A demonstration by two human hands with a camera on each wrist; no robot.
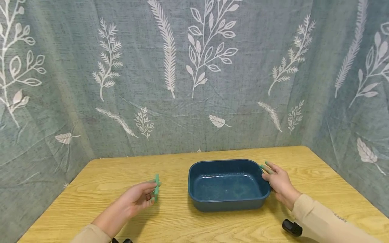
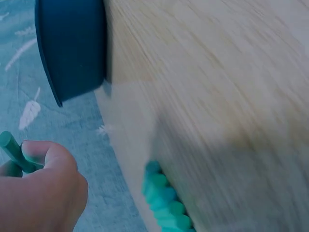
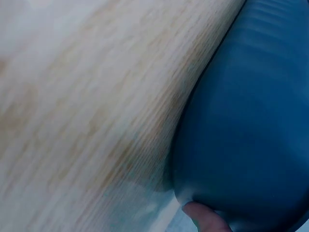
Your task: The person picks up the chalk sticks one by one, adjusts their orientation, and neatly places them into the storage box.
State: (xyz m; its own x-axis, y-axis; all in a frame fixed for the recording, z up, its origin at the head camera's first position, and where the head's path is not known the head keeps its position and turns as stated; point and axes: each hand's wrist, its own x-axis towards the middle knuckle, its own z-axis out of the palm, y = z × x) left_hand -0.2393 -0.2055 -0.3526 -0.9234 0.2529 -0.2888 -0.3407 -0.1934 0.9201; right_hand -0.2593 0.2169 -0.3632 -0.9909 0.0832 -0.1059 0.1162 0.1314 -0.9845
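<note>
My left hand (image 1: 141, 197), left of the dish, pinches a slim green stick (image 1: 156, 189) above the table. In the left wrist view, the thumb and a finger grip a round-ended green stick (image 2: 14, 152). Below and right there, a knobby row of teal and green round ends (image 2: 166, 200) shows over the table. A deep blue rectangular dish (image 1: 225, 205) with rounded corners sits on the table, its inside bare. My right hand (image 1: 281, 184) lies at its right end, fingers extended at the rim. The right wrist view shows its thumb (image 3: 207, 220) against the dish's corner.
The wood-grain table (image 1: 170, 222) reaches back to a grey-green curtain (image 1: 136, 74) with white leaf prints, which also hangs at both sides. A black device (image 1: 292, 227) shows beneath the right sleeve (image 1: 322, 212).
</note>
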